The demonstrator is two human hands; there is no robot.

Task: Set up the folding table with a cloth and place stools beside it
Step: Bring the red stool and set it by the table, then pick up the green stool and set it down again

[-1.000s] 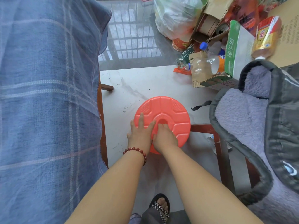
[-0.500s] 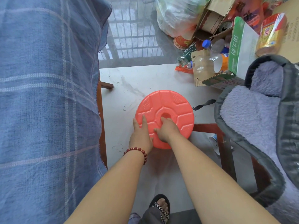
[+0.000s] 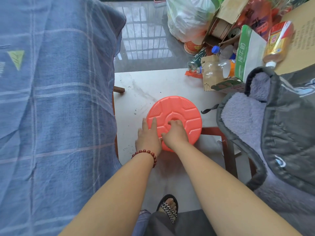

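Stool (image 3: pixel 185 113) under both our hands: our right hand (image 3: pixel 176 135) lies on the middle of the round orange seat, and its fingers (image 3: pixel 172 123) curl down into the centre hole, hooked on the plastic as far as we can tell. Our left hand (image 3: pixel 148 138), a bead bracelet (image 3: pixel 146 153) at the wrist, lies flat with straight fingers on the seat's left edge. It presses there and grips nothing.

The stool stands on the pale floor (image 3: pixel 153 86) straight ahead of us, with the seat level and facing up. We cannot see what is below the seat. A round seat has no long side to line up, so what matters is sideways position. The blue checked cloth (image 3: pixel 56 99) hangs down close on our left. Of the table beneath it, only a bit of wood (image 3: pixel 119 89) pokes out at the cloth's edge. A wooden chair (image 3: pixel 228 150) with a grey fleece jacket (image 3: pixel 247 120) draped over it stands close on the right, touching or nearly touching the seat's rim.

We judge the cloth to be in place and the stool to be the step in hand. Any nudge toward the table would go left. The left hand is on that side to steady the rim, while the hooked right hand does the carrying. Bottles and cartons (image 3: pixel 221 65) crowd the floor beyond.
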